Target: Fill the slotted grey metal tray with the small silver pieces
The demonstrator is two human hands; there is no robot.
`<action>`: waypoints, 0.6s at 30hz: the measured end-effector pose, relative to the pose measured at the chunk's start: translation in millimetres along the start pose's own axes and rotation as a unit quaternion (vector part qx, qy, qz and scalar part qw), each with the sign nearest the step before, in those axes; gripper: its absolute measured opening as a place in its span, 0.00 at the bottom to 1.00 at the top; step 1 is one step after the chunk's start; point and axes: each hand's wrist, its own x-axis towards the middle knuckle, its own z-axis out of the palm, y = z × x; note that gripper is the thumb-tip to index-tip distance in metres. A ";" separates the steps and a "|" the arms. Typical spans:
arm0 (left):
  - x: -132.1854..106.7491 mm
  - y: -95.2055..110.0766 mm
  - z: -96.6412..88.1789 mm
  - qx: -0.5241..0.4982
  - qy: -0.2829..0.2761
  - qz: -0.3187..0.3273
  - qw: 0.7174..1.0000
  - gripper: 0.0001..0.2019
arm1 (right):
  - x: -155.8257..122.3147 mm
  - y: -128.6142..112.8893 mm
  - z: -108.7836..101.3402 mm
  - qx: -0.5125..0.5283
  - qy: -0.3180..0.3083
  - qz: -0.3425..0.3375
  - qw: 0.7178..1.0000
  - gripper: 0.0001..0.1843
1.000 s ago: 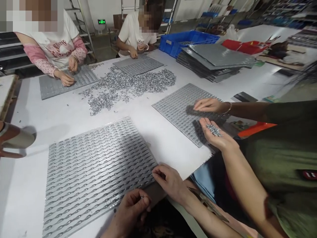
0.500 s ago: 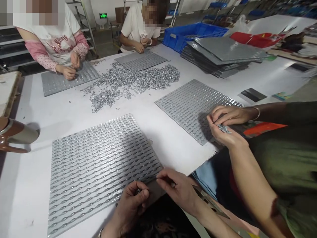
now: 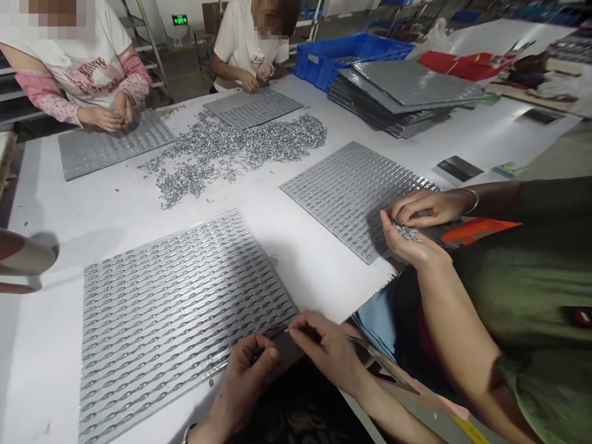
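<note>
Panel [image 3: 180, 308]: flat on the white table [image 3: 319, 265], directly ahead of your hands and toward the left.
Panel axis: rows of spindle-shaped cells run from near left to far right; each cell's long axis follows its row, tips pointing along the line.
Left hand [image 3: 250, 376]: at the near edge, fingers curled inward; you cannot tell whether they grasp anything.
Right hand [image 3: 324, 348]: at the near right corner, thumb and forefinger tips drawn together; you cannot tell whether they pinch a part.
Loose piece [image 3: 211, 383]: just off the near edge, left of your left hand.
Pile [image 3: 272, 143]: small metal pieces, far side.
Co-worker's cupped hand [image 3: 416, 250]: right, holding similar pieces.
</note>
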 end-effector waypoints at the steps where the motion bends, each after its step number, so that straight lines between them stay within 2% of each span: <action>1: -0.4 -0.1 -0.9 0.008 -0.006 -0.007 1.000 0.23 | 4.8 4.0 -0.2 -0.031 0.024 -0.006 0.999 0.10; 3: -1.4 -0.3 -2.2 0.016 -0.021 -0.025 0.999 0.26 | 12.3 10.6 1.0 -0.079 0.041 -0.025 0.996 0.11; 6: -2.5 -0.8 -3.1 0.005 -0.037 -0.047 0.998 0.27 | 17.9 14.9 4.9 -0.105 0.025 -0.031 0.994 0.10; 13: -2.6 -0.1 -0.2 -0.040 -0.028 -0.064 0.997 0.27 | 23.6 19.4 7.9 -0.133 0.012 0.018 0.991 0.07; 16: -5.6 -0.2 2.7 -0.042 -0.024 -0.062 0.997 0.26 | 19.4 17.0 7.1 -0.119 0.038 0.023 0.992 0.07; 18: -7.8 0.0 3.7 -0.049 -0.014 -0.049 0.998 0.26 | 11.6 7.9 6.7 -0.097 0.062 -0.017 0.993 0.10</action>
